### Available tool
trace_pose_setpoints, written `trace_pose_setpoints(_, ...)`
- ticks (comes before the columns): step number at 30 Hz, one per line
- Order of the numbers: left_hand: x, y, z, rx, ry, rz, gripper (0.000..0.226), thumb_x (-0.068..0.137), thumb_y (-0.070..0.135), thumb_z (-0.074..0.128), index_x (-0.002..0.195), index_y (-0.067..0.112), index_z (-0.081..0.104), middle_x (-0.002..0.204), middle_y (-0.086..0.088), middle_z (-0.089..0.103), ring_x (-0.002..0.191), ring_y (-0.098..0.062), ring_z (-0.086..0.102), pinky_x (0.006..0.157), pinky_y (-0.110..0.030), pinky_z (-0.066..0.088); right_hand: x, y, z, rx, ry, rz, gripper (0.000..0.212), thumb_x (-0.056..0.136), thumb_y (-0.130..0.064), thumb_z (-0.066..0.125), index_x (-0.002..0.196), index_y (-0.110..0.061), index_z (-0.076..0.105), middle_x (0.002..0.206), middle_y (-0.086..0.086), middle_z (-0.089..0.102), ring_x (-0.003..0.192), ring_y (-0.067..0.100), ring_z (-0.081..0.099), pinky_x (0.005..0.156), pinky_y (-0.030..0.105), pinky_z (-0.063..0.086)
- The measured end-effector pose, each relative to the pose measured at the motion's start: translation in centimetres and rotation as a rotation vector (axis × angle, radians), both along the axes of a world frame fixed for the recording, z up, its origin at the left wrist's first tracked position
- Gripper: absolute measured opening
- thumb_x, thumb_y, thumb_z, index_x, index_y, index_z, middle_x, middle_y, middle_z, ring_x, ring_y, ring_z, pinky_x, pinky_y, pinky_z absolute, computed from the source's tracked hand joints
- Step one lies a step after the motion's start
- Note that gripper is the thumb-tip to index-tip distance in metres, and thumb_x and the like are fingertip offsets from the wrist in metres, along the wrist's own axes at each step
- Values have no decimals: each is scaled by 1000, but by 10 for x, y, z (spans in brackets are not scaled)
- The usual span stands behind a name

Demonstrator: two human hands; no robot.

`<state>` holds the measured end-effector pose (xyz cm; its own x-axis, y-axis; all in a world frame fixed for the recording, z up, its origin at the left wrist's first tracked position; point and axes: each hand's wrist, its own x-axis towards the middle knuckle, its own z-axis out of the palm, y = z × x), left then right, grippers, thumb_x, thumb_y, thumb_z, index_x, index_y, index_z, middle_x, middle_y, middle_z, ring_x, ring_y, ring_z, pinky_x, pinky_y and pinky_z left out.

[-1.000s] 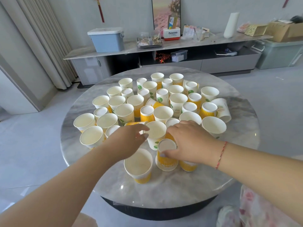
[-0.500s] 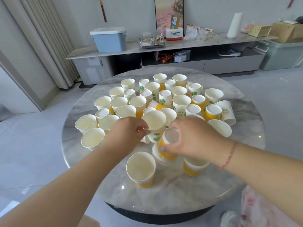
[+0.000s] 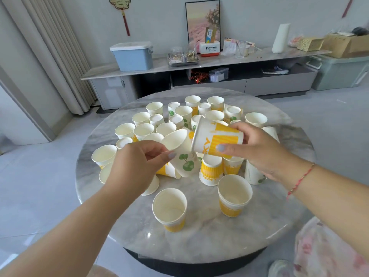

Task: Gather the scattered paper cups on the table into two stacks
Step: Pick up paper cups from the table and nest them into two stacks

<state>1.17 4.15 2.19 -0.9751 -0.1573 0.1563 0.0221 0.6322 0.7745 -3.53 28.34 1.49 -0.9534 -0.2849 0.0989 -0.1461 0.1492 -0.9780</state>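
Note:
Several paper cups, white with green or yellow print, crowd the round marble table (image 3: 199, 242). My left hand (image 3: 137, 164) holds a white cup with green leaves (image 3: 181, 152) above the table, tilted with its mouth up and to the left. My right hand (image 3: 259, 150) grips a yellow-striped cup (image 3: 217, 139) lying sideways in the air, its wide end toward the left cup. The two held cups almost touch. Two upright yellow-banded cups stand nearest me, one in front (image 3: 169, 208) and one to its right (image 3: 234, 194). An upside-down yellow cup (image 3: 210, 169) sits below the held ones.
Behind the table runs a low marble sideboard (image 3: 199, 65) with a blue storage box (image 3: 131, 55), a tray, a framed picture and cartons. A curtain (image 3: 60, 47) hangs at the left. Bare marble lies along the table's near edge.
Both hands have lifted their cups off the table and raised them. The right hand's yellow cup has turned onto its side, and the left hand's green-print cup has come up beside it.

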Motion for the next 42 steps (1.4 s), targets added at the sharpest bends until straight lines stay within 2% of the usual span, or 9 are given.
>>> trace_pose_setpoints(5,7,1,2,7,39,-16,16,77,38,72,66,26,69,47,20,59,46,1,50,44,-12,36,2,0,-1,324,72,91,46,57,-26,88,94,-27,62,85,-14,66,78,-1,63,74,19,54)
trace_pose_setpoints(7,12,4,4,-22,54,-65,14,76,35,74,66,26,70,52,15,62,46,0,50,44,-11,36,3,-4,-2,328,134,100,56,56,-22,89,102,-32,60,96,-17,67,87,-9,62,77,12,50)
trace_pose_setpoints(10,21,3,9,-127,74,-125,14,74,37,74,65,28,70,65,16,67,53,-1,54,52,-13,39,2,-4,-8,347,165,92,75,48,-33,87,116,-29,56,110,-12,67,106,5,62,91,27,50)
trace_pose_setpoints(17,37,-29,12,-315,-91,-106,13,66,43,78,65,32,72,67,27,67,68,7,60,56,-7,43,11,27,-27,339,91,129,74,45,-28,87,111,-33,56,107,-16,68,102,-6,61,82,9,47)
trace_pose_setpoints(23,41,-30,2,-430,-216,-173,13,66,44,79,70,34,72,67,20,69,77,12,58,55,-7,39,23,34,-48,364,99,108,72,48,-9,92,100,-36,50,90,-47,56,90,-23,53,71,-3,39)
trace_pose_setpoints(28,39,-30,6,-490,-248,-173,14,68,43,78,76,33,72,70,14,70,69,2,63,59,-11,43,24,34,-61,338,35,95,76,43,-20,93,105,-33,50,98,-33,62,97,-13,56,81,7,45)
trace_pose_setpoints(31,36,-33,-3,-532,-329,-227,38,68,45,77,105,39,67,78,12,69,73,0,62,69,-18,49,24,37,-67,420,3,120,94,42,-28,93,121,-32,43,118,-17,54,110,-6,52,92,18,46)
trace_pose_setpoints(36,31,-37,-23,-718,-430,-299,117,57,62,76,144,45,0,122,0,48,96,-15,53,88,-28,45,25,40,-57,643,81,133,118,40,-45,88,138,-38,23,135,-11,36,124,6,37,97,20,33)
trace_pose_setpoints(42,21,-4,-57,-541,-341,-389,107,60,61,75,146,39,13,147,6,38,127,-17,45,101,-32,40,27,12,-69,848,274,230,101,61,-43,82,142,-32,24,145,-9,34,132,5,31,104,15,24)
